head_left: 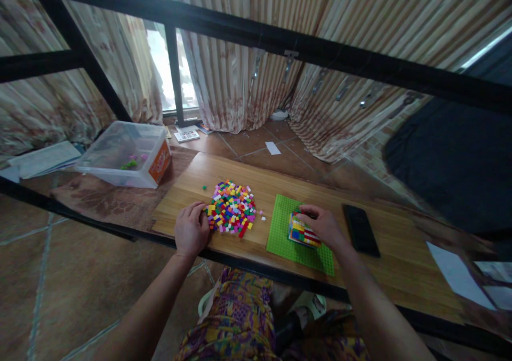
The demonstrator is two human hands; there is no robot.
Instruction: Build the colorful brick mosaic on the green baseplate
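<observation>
A loose heap of small coloured toy bricks [232, 206] lies on the wooden board. At its left edge is my left hand [192, 227], fingers curled together beside a yellow brick; whatever they pinch is too small to make out. Right of the heap, a green studded baseplate [279, 233] carries a low rectangular build of toy bricks [300, 233], with yellow, white, red and blue on top. My right hand [320, 222] bends over its far right side, thumb and fingers closed on the far edge. The palm hides part of the build.
A black phone [361, 230] lies right of the baseplate. Back left stands a clear plastic box [120, 153] with a few pink and green pieces inside. A dark metal rail [248, 265] runs along the near edge. White paper [460, 273] lies far right.
</observation>
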